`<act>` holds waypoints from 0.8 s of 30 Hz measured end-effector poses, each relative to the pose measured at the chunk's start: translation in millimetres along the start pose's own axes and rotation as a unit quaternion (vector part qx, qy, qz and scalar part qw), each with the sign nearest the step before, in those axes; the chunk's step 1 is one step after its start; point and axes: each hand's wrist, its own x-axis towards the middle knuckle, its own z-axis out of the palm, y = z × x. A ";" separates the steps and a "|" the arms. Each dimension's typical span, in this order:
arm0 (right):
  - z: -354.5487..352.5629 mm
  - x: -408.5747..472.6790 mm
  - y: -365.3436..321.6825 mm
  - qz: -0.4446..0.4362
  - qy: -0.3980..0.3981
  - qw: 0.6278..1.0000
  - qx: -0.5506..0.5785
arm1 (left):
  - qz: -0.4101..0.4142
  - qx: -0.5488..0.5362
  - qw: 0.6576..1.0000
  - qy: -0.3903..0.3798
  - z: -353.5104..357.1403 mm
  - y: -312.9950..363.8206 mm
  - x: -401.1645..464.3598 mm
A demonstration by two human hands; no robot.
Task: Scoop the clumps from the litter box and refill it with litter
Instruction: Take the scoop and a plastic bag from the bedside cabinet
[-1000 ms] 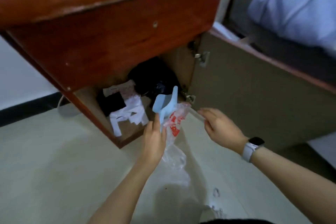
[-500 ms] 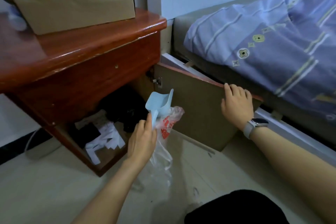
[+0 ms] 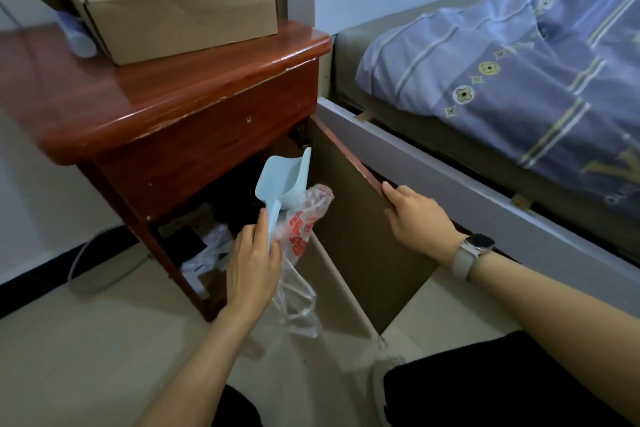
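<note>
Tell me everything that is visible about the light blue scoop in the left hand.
The scoop is pale blue, seemingly smooth plastic, with a deep open bowl and a flat handle. It looks empty and stands nearly upright, bowl up, in front of the open bedside cabinet. The left hand grips its handle together with a clear plastic bag with red print, which touches the bowl's underside and hangs down.

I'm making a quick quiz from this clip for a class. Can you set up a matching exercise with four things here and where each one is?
Things:
1. blue scoop
2. cardboard box
3. cabinet door
4. watch

Places:
A. on top of the nightstand
B. on the right wrist
C. held in the left hand with a plastic bag
D. top edge gripped by the right hand

Pairs: 1-C, 2-A, 3-D, 4-B
</note>
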 end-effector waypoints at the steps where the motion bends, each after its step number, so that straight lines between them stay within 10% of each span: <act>1: -0.9 -2.6 -6.3 0.000 -0.026 0.999 0.048 | -0.003 -0.005 1.000 0.004 -3.3 -4.9 -4.8; 11: 44.3 -17.9 -110.9 0.052 -0.097 0.839 0.533 | -0.074 -0.034 0.996 0.044 -32.4 -50.1 -45.5; 24: 93.0 29.2 -230.2 0.188 0.013 0.773 0.606 | -0.088 0.080 0.988 0.096 -102.2 -112.3 -116.6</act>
